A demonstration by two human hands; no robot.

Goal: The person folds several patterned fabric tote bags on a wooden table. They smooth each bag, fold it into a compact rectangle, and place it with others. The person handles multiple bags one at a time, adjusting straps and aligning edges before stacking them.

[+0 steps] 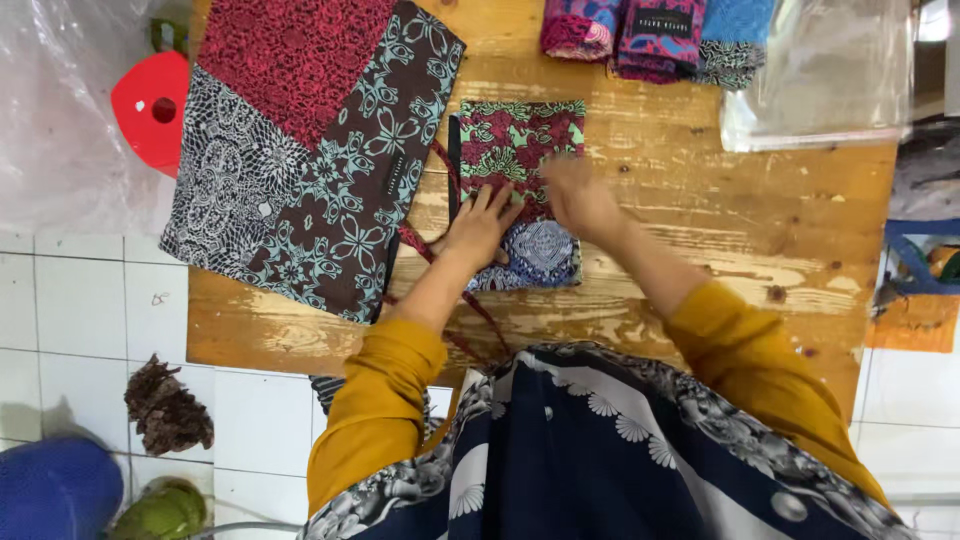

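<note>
Here, both hands (530, 210) flat on folded patterned cloth (520, 190), long axis pointing away.

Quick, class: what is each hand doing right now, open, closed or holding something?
Left hand: open, fingers spread flat on the small folded patterned cloth.
Right hand: blurred, resting on the same cloth; grip cannot be told.

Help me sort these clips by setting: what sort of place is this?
Probably a small fabric-goods workshop: a worn wooden table, patterned cloth bags, folded cloth pieces, and hands flattening a small bag.
</note>
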